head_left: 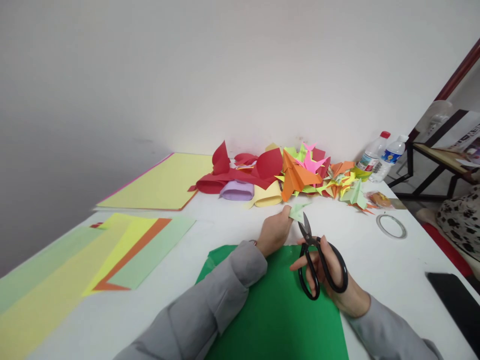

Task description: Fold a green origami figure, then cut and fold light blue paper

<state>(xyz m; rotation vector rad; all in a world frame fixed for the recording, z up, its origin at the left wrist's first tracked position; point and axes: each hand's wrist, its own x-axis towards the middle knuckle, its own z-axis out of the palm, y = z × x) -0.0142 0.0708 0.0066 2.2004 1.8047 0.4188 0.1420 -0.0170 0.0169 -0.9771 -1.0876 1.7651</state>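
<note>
My left hand (274, 232) pinches a small light green folded paper piece (299, 212) just above the white table. My right hand (332, 277) grips black scissors (318, 260) through the handles, and the blades point up at the paper piece and touch its lower edge. Both hands are over the far edge of a dark green paper sheet (277, 310) that lies flat in front of me. Grey sleeves cover both forearms.
A heap of folded coloured paper shapes (285, 177) lies along the wall. Stacks of yellow, green and orange sheets (112, 250) lie on the left. Two water bottles (380, 155), a tape ring (392, 226) and a black phone (455, 305) are on the right.
</note>
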